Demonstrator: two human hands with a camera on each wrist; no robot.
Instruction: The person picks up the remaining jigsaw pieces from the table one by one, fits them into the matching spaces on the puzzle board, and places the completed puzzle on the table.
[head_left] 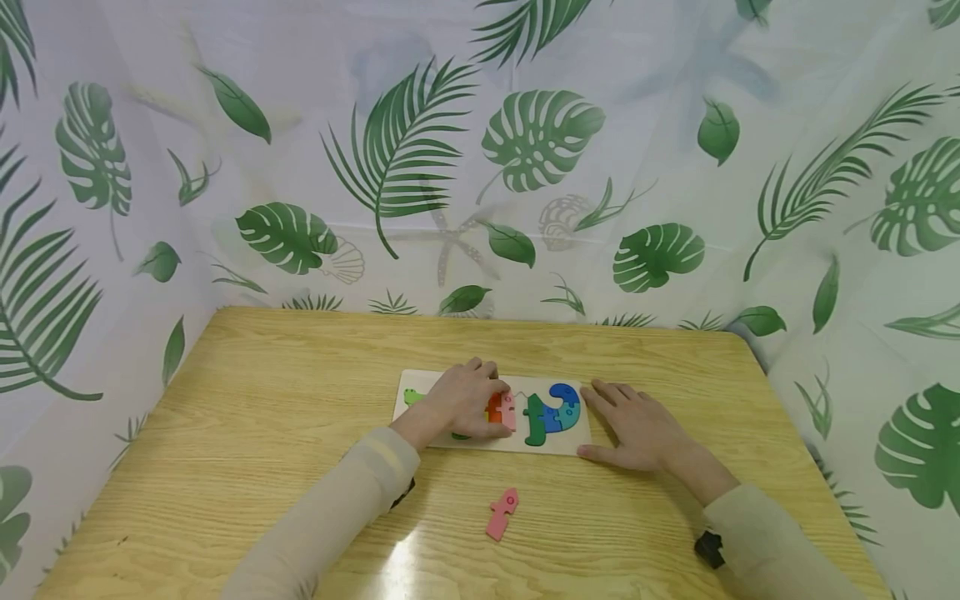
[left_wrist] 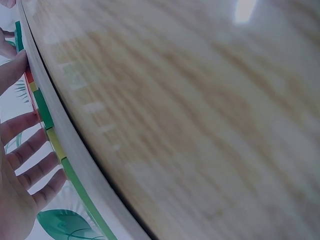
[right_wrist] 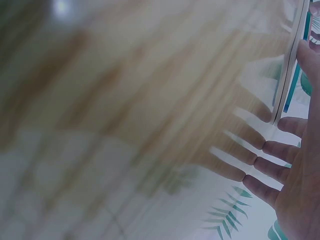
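A pale wooden puzzle board (head_left: 583, 435) lies flat on the table. My left hand (head_left: 453, 402) reaches over its middle, thumb and index finger at the two ends of a pink puzzle piece (head_left: 508, 414) beside a red one. In the left wrist view, its other fingers (left_wrist: 36, 145) lie along the green and yellow pieces. At the board's right end my right hand (head_left: 637, 427) rests with fingers spread, its thumb at the near corner. Dark green (head_left: 535, 422) and blue pieces (head_left: 564, 394) sit on the board near it. A second pink piece (head_left: 498, 518) lies loose on the table in front.
The wood-grain table (head_left: 300, 367) carries the board near its middle. Behind and on both sides hangs a white cloth (head_left: 427, 283) printed with green leaves. The light green end piece (head_left: 411, 396) shows left of my left hand.
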